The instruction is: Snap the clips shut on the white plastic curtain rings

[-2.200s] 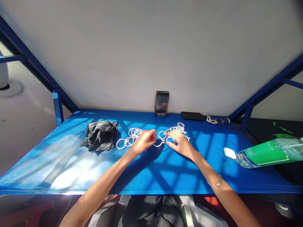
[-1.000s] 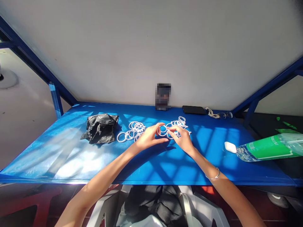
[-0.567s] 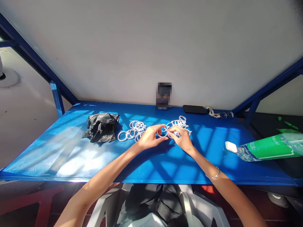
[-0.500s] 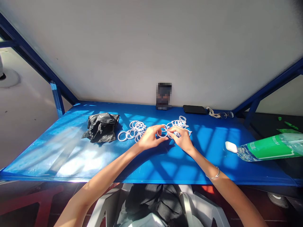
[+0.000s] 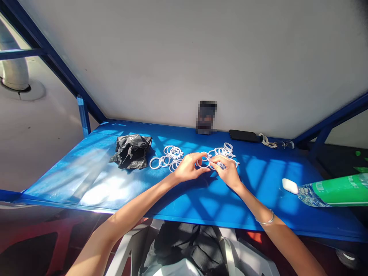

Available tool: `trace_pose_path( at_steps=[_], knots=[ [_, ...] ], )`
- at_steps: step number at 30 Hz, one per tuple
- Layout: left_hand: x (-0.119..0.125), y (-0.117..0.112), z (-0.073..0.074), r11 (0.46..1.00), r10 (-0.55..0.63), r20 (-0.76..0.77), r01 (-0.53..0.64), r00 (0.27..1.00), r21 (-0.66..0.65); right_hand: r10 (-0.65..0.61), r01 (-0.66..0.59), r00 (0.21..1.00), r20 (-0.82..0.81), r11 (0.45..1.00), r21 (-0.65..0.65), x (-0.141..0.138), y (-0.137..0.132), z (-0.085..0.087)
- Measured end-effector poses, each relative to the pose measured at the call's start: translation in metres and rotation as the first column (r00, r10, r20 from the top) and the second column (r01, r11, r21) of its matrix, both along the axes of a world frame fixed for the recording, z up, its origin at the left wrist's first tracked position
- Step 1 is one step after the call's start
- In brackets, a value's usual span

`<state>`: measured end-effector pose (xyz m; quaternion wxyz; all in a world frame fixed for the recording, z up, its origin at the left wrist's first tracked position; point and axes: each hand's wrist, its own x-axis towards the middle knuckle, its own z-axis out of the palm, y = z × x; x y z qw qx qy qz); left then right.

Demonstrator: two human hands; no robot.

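Note:
My left hand and my right hand meet over the middle of a blue table. Both pinch white plastic rings held between them, a little above the tabletop. The held rings join a chain of linked white rings that lies just behind my right hand. A loose heap of white rings lies to the left of my left hand. A thin bracelet sits on my right wrist.
A crumpled black plastic bag lies left of the rings. Against the white back wall stand a small dark blurred item, a black phone and glasses. A green-labelled water bottle lies at the right edge.
My hands lifted the rings off the table and brought them together. The view has shifted, so everything sits slightly further right; the hands keep their pinch.

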<state>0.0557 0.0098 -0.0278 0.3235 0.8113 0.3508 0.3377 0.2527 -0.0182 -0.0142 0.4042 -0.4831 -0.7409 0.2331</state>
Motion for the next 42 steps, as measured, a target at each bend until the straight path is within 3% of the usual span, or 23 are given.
trace_pose_path(
  at_steps=[22, 42],
  knots=[
    [0.000, 0.000, -0.001, 0.999, -0.020, 0.041, 0.019, 0.999, 0.034, 0.055, -0.045, 0.996, -0.064, 0.988, 0.145, 0.002, 0.005, -0.012],
    [0.002, -0.004, -0.001, 0.995, 0.036, 0.019, -0.037, 0.999, 0.093, 0.074, -0.065, 0.995, -0.069, 0.989, 0.135, 0.002, 0.005, -0.012]
  ],
)
